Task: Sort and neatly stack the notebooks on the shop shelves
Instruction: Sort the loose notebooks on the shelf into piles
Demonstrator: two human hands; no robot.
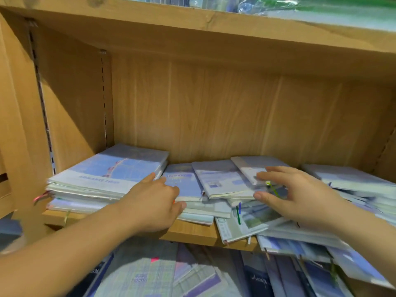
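Pale blue and white notebooks lie on a wooden shelf (190,231). A tall stack (102,179) stands at the left. A loose, overlapping heap (218,179) fills the middle and spills over the front edge on the right. My left hand (154,200) reaches in with fingers extended, index tip at the stack's right edge, over a blue notebook (184,183). My right hand (300,194) hovers with fingers spread over the middle heap, thumb under and fingers above a tilted notebook (250,168); whether it touches is blurred.
More notebooks (351,181) are piled at the shelf's right. The shelf below holds darker notebooks (162,275). The board above (192,24) carries plastic-wrapped goods. A side panel (70,108) closes the left; the back wall is bare wood.
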